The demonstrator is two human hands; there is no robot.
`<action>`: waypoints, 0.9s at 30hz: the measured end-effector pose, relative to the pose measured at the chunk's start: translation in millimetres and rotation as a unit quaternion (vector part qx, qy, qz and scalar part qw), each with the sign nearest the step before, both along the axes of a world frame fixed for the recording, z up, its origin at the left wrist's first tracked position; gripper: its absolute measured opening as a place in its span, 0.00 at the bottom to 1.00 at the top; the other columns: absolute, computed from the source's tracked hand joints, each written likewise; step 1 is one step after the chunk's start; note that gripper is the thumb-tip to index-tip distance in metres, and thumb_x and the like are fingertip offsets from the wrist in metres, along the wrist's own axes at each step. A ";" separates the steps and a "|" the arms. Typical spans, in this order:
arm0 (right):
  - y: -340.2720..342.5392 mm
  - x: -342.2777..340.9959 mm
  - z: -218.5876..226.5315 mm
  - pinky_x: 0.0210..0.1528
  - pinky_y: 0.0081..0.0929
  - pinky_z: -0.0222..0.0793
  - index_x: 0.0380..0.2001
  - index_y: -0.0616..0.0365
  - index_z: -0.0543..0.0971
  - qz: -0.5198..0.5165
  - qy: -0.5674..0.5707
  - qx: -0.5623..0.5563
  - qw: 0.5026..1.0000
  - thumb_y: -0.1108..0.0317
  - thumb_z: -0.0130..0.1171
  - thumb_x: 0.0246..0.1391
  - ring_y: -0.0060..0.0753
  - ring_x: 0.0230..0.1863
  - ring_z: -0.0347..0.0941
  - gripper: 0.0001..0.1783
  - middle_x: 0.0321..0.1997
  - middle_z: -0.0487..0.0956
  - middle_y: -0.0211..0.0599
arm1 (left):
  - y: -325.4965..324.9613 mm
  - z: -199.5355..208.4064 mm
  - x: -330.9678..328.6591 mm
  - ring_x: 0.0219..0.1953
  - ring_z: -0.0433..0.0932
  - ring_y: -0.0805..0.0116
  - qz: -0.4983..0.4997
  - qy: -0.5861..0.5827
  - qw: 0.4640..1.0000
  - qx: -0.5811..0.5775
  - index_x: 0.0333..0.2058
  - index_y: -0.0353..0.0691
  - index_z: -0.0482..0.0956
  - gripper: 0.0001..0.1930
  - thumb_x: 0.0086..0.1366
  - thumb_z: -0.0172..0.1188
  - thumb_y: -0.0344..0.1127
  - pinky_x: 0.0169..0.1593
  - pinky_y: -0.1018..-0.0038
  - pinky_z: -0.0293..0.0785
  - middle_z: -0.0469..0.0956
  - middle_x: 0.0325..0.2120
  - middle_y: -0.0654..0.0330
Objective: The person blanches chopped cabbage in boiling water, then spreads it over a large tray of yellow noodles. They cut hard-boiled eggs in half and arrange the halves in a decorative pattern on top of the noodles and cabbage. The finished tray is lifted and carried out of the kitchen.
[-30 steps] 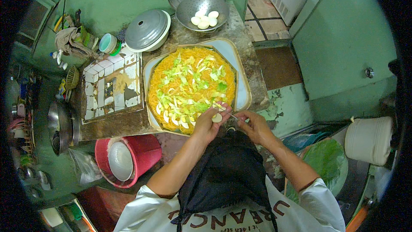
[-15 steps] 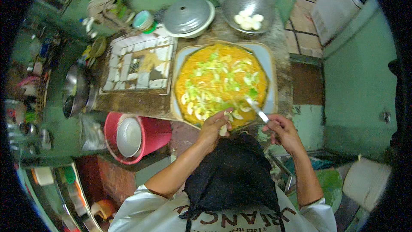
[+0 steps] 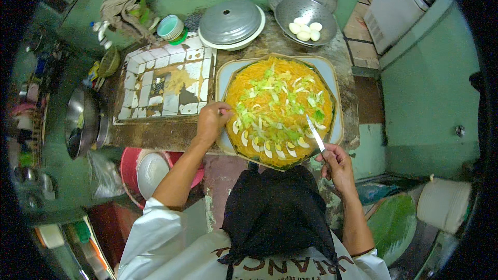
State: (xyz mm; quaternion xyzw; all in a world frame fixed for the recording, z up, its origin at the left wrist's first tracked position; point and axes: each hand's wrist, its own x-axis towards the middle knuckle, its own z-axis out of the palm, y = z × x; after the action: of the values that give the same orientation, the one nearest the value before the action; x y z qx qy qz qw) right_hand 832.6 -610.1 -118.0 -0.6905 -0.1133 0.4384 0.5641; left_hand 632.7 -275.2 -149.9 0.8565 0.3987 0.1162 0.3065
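The only lettering clear enough to make out stands on the chest of the person's white shirt [image 3: 161,243]: one large word [image 3: 285,263] in dark reddish-brown capitals, upside down in this view. Black apron straps [image 3: 338,269] cross it. A line of smaller dark print [image 3: 282,277] runs beside it, partly cut by the lower edge.
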 end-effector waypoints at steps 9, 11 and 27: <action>25.0 -86.1 9.8 0.33 0.21 0.70 0.51 0.55 0.74 -0.083 -0.061 -0.050 0.993 0.64 0.53 0.62 0.22 0.33 0.71 0.15 0.35 0.78 0.32 | -32.1 25.7 18.1 0.49 0.77 0.57 0.064 -0.273 0.681 -0.676 0.63 0.34 0.55 0.29 0.63 0.47 0.22 0.52 0.67 0.77 0.72 0.51 0.46; 32.1 -103.6 16.6 0.37 0.25 0.71 0.49 0.57 0.75 -0.044 -0.112 -0.084 0.989 0.65 0.54 0.62 0.23 0.36 0.71 0.15 0.35 0.78 0.31 | -59.4 25.6 25.4 0.49 0.77 0.58 -0.064 -0.132 0.737 -0.660 0.65 0.34 0.50 0.31 0.64 0.48 0.23 0.53 0.66 0.77 0.71 0.52 0.45; 27.1 -83.4 17.1 0.41 0.35 0.69 0.45 0.59 0.78 0.016 -0.330 -0.052 0.942 0.70 0.57 0.57 0.46 0.37 0.74 0.13 0.36 0.76 0.46 | -109.4 14.5 57.8 0.40 0.80 0.65 0.022 -0.190 0.723 -0.664 0.59 0.31 0.65 0.21 0.68 0.50 0.28 0.48 0.71 0.79 0.78 0.41 0.52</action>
State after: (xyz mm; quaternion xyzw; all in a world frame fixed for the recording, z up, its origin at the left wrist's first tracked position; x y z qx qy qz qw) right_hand 749.2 -583.0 -100.9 -0.8231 -0.2812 0.2000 0.4511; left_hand 690.4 -384.6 -135.4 0.3847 0.3254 -0.0111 0.8637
